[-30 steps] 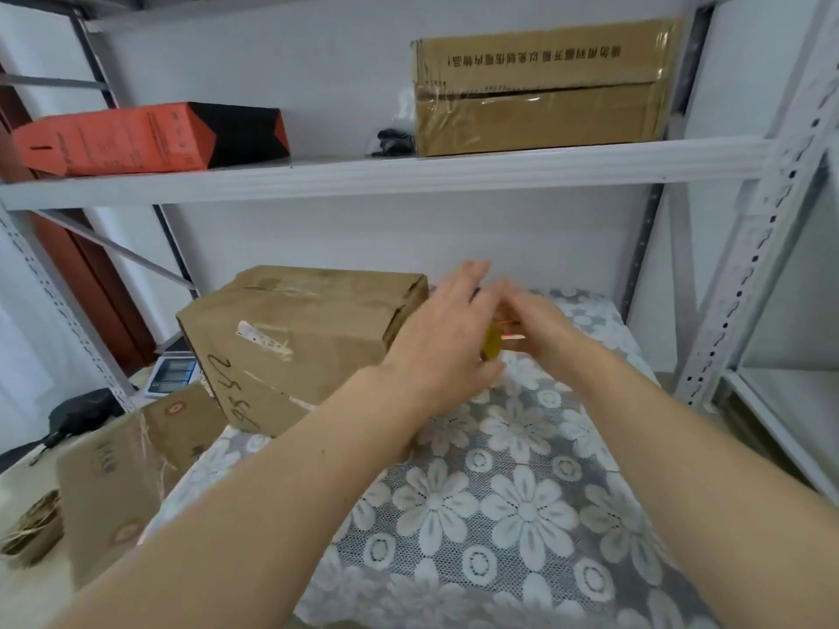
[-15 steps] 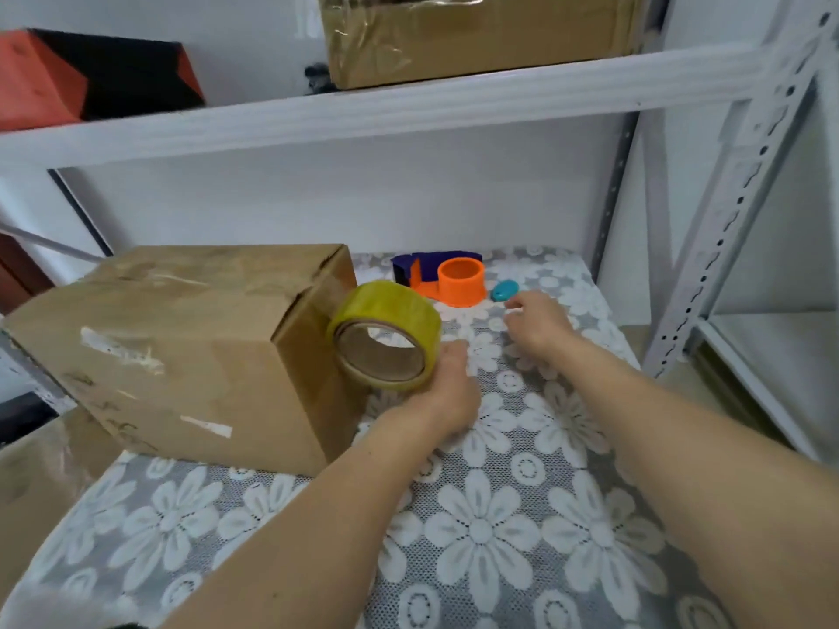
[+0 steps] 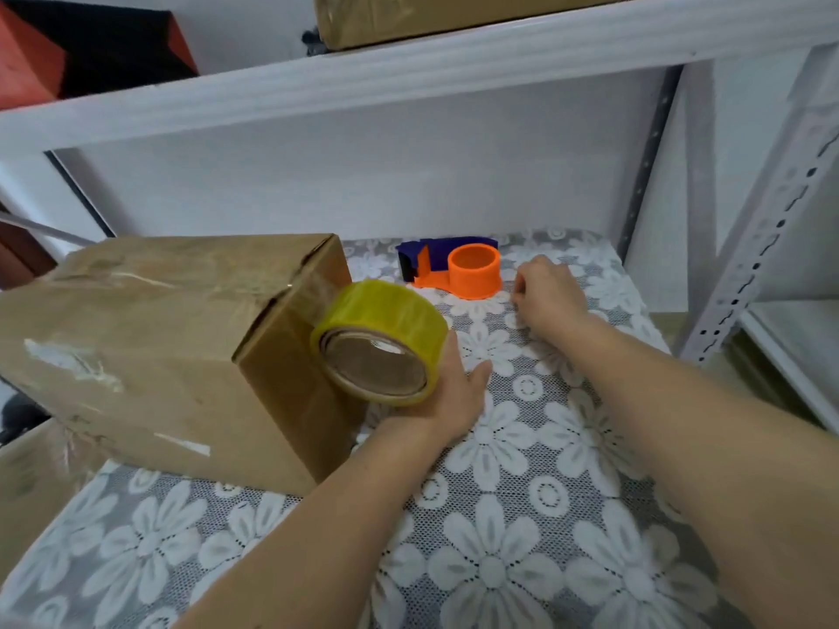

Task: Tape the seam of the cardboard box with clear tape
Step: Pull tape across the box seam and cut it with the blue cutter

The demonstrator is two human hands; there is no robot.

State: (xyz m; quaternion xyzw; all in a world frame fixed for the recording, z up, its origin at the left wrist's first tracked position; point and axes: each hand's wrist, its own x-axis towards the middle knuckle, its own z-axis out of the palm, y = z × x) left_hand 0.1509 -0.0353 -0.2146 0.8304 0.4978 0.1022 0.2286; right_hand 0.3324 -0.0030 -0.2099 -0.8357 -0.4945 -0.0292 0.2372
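1. While the left hand grips the roll of clear tape, its fingers wrap behind the roll's far side and the thumb lies along the rim; the roll stands on edge with its open core facing the camera.
2. Directly to the left of those fingers, the roll sits against the end face of the cardboard box, which lies on its side on the flowered lace cloth.
3. A glossy strip of tape appears to run from the roll up to the box's upper end corner; whether it is stuck down cannot be told.
4. Old tape residue and torn white scraps mark the box's long faces.
5. The right hand rests on the cloth well apart from the left, fingers curled inward and narrow; whether they pinch anything cannot be told.
6. Just beyond and left of the right fingertips stands an orange and blue tape dispenser, not touched.
7. Above both hands runs a white shelf board carrying another brown carton and a red and black box.
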